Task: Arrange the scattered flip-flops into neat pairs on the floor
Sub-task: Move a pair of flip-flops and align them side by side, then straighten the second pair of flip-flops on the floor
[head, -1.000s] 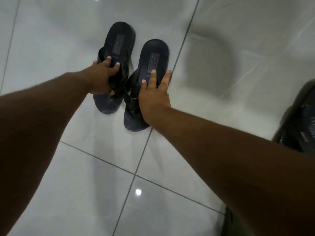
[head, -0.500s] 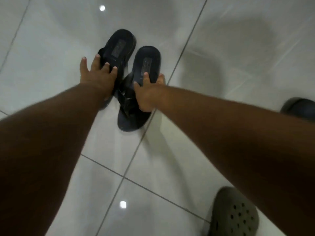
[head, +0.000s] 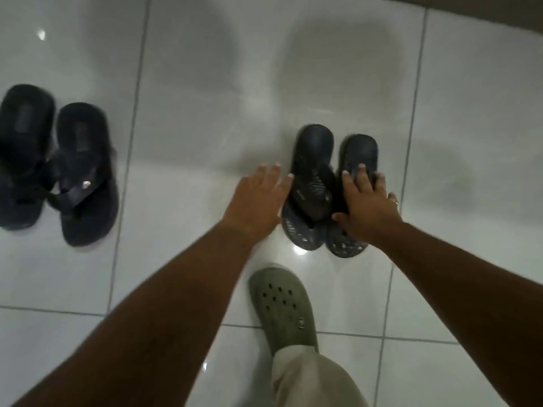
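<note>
Two dark flip-flops lie side by side on the white tiled floor at centre right, toes away from me: a patterned one and its partner to its right. My right hand lies over the right one's strap, thumb at its inner edge, gripping it. My left hand is flat with fingers spread, fingertips at the left edge of the patterned one, holding nothing. Another dark pair sits at the far left, one flip-flop close beside the other, blurred.
My foot in an olive-green clog stands just below the centre-right pair, with a beige trouser leg above it. A dark wall base runs across the top right corner. Glossy tiles with grey grout lines spread between the two pairs.
Both hands have left the first dark pair, which now sits at the far left. The view has swung right and the hands have come to a second pair.
</note>
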Demonstrator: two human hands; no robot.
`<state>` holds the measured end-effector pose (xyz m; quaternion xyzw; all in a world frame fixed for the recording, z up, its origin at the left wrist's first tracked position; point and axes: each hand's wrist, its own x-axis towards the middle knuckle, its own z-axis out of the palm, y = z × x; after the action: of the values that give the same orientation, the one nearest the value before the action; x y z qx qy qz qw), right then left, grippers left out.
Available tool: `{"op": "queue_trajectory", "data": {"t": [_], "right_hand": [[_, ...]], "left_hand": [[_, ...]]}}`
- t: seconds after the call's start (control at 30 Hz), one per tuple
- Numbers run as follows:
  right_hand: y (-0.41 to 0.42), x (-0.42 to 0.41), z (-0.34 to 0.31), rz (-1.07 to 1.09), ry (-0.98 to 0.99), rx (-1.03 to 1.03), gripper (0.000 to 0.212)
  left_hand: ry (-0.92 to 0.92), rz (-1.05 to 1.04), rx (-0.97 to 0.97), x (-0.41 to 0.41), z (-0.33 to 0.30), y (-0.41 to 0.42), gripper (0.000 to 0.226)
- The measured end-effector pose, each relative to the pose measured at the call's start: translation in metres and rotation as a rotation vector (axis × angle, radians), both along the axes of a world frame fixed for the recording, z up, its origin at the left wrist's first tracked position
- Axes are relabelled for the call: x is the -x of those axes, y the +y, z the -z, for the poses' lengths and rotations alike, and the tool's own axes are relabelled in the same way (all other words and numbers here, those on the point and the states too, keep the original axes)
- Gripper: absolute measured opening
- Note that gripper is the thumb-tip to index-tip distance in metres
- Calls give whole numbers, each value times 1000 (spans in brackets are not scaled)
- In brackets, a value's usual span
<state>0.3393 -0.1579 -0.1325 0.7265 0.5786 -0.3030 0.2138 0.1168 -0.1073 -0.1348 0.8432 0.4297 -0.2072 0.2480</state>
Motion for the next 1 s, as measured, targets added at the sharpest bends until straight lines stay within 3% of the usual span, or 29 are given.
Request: {"op": "queue_trajectory", "data": {"t": [0.13, 0.37, 0.7, 1.0], "right_hand": [[-17, -27, 20, 43, 80, 87, 81], [-48, -60, 36, 37, 146, 21, 69], [-96, -229, 30, 88, -82, 112, 70], [-97, -268, 29, 108, -51, 142, 69]], "left_hand": [[33, 106, 17, -74, 23, -12, 93], [84, 221, 20, -98, 36, -26, 79], [-44, 341, 40, -260, 41, -75, 82], [-35, 291, 63, -322, 38, -94, 79]]}}
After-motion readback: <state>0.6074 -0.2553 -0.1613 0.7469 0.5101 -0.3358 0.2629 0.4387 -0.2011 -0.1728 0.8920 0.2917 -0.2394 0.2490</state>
